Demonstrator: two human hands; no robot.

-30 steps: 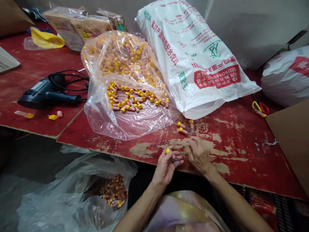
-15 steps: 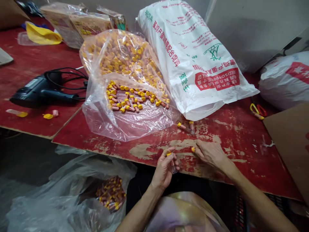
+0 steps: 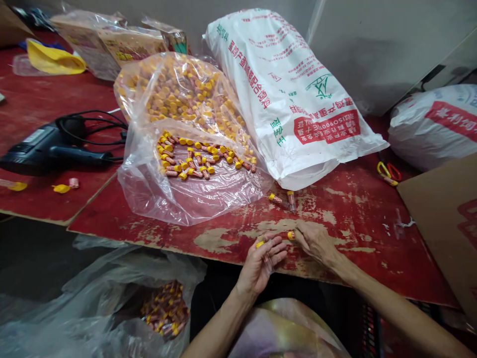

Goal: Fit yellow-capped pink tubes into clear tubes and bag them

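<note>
Above the front edge of the red table (image 3: 219,239), my left hand (image 3: 257,268) lies palm up. Its thumb presses a small clear tube with a yellow cap (image 3: 260,244) against the fingers, which are partly stretched out. Just to the right, my right hand (image 3: 316,243) pinches a yellow-capped vial (image 3: 291,235); its lower end is hidden by the fingers. Beyond the hands lie two small capped vials (image 3: 291,200) of pinkish beads. A large clear plastic bag (image 3: 160,201) full of such vials lies open further back.
A white printed sack (image 3: 268,89) leans behind. On the left are a heat gun (image 3: 48,144) and loose yellow pieces (image 3: 61,188). Scissors (image 3: 388,174) and a cardboard box (image 3: 443,214) sit at right. Below the table edge, another plastic bag (image 3: 93,293) holds several vials.
The view has shifted slightly. My left fingers have opened out around the clear tube and come closer to my right hand. More of the vial in my right hand shows.
</note>
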